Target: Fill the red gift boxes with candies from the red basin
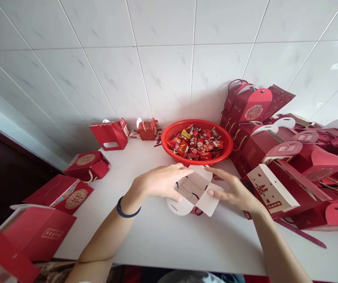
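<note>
A gift box [190, 188] stands on the white table with its top flaps folded outward and its pale inside showing. A dark red cord lies by its near side. On its left side my left hand [164, 181], with a dark blue band on the wrist, grips the box between thumb and fingers. From the right, my right hand [233, 190] holds the flaps, its thumb on the near right flap and its index finger along the far one. Just behind the box is a red plastic basket [165, 146] of wrapped candies [196, 142].
Stacked red gift boxes [254, 108] crowd the right side, a cream-sided box [275, 188] close to my right forearm. More red boxes [80, 163] line the left edge. A small box [147, 129] stands by the tiled wall [165, 78]. A dark red strip [301, 234] lies at front right.
</note>
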The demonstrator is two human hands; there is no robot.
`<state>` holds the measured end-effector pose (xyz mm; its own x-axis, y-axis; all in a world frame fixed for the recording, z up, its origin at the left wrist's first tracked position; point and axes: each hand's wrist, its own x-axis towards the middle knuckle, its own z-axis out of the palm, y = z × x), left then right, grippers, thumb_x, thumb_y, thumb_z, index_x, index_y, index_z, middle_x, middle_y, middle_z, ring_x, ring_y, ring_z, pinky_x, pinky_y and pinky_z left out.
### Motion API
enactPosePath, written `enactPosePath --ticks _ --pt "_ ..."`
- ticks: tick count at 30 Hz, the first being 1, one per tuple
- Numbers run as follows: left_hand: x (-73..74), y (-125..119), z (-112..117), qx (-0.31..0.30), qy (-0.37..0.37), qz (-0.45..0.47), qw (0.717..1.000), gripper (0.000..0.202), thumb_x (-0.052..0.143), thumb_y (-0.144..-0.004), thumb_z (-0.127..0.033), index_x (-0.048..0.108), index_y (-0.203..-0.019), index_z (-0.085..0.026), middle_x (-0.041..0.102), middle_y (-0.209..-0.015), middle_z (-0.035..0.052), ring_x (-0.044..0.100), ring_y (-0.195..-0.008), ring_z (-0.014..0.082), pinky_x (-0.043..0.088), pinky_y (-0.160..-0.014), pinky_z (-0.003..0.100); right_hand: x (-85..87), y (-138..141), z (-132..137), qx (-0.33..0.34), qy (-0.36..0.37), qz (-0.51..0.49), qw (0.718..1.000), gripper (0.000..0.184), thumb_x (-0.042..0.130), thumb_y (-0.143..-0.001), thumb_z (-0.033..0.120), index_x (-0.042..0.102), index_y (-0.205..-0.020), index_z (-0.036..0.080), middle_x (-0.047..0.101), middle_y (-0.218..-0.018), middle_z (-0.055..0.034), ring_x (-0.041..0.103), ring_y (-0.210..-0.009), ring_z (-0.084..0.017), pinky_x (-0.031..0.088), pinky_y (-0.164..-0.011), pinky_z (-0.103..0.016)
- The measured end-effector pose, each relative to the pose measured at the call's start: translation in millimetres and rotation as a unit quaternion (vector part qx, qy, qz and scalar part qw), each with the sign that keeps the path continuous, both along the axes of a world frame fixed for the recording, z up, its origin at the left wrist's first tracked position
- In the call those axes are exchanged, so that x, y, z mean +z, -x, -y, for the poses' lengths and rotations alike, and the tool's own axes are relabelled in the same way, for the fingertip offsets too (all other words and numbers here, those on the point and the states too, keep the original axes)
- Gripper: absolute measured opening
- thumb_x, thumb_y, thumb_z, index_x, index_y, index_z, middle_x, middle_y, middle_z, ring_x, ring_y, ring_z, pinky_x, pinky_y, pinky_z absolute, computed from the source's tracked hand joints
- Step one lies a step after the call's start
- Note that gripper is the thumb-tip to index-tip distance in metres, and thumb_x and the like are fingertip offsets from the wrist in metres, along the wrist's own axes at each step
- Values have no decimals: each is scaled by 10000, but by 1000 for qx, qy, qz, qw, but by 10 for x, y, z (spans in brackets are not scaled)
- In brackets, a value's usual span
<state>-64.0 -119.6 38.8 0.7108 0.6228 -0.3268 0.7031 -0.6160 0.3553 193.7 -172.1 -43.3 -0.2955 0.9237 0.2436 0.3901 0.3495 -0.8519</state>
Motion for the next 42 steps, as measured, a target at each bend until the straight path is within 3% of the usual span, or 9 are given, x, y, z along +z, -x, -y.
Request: enactPosePath --ticks 7,14,18,20,23,29,34,39,42 --pt "158 166 -170 2 -80 100 992 519 621 -889 -372 600 -1392 -241 643 -1404 68 615 -1245 271 480 -1019 349 224 75 -212 -152 -126 -52 979 331 660 -907 503 740 -1046 214 739 -1094 -92 703 -987 -238 581 -903 -386" --pt "83 -97 -1091 76 -115 155 978 387 488 -895 -180 728 -1199 -164 739 -1266 72 683 -1140 231 507 -996 315 496 275 -1024 -196 -90 -210 954 264 707 -741 404 735 -860 170 736 -840 -52 694 -773 -189 571 -730 -308" --pt "-63 -356 -1391 39 -70 86 993 413 507 -839 -117 742 -1174 -168 736 -1278 63 666 -1179 225 498 -984 266 443 312 -1423 -247 -32 -297 922 221 725 -664 363 697 -776 175 712 -768 -23 668 -672 -153 555 -666 -272" --pt "-140 -487 -1437 15 -46 48 998 374 622 -824 -228 738 -1175 -175 749 -1241 77 684 -1135 260 513 -955 290 368 273 -1527 -270 -19 -315 910 220 724 -644 367 671 -741 177 696 -722 -19 641 -612 -141 531 -593 -252" --pt "-245 -702 -1455 -13 -11 -7 1000 636 790 -709 -387 651 -1305 -217 705 -1324 91 668 -1163 309 520 -956 329 249 189 -1587 -289 10 -338 896 223 732 -600 362 658 -699 177 682 -664 -24 618 -558 -141 495 -507 -235" --pt "-412 -979 -1486 -15 -22 -72 997 979 879 -580 -308 443 -1435 -113 624 -1379 239 650 -1170 373 542 -913 381 172 130 -1608 -279 29 -374 884 260 745 -539 381 673 -686 178 702 -665 -48 638 -552 -162 501 -466 -239" --pt "-488 -949 -1536 7 -43 -43 998 834 876 -579 -306 540 -1331 -177 679 -1293 175 687 -1091 350 560 -837 354 179 129 -1641 -277 33 -395 875 266 723 -500 374 684 -677 179 703 -669 -55 634 -551 -161 507 -481 -247" --pt "-461 -874 -1526 33 -48 -3 998 218 715 -744 -182 710 -960 -156 762 -1010 131 713 -944 313 540 -783 343 177 146 -1630 -289 54 -415 861 221 722 -483 328 694 -644 179 692 -662 -39 612 -553 -137 494 -500 -227" --pt "-431 -817 -1531 63 -50 35 996 145 655 -801 -169 734 -921 -148 774 -979 114 711 -917 285 538 -776 328 172 157 -1622 -293 64 -423 855 185 721 -485 294 692 -628 179 687 -654 -32 596 -549 -125 487 -512 -222"
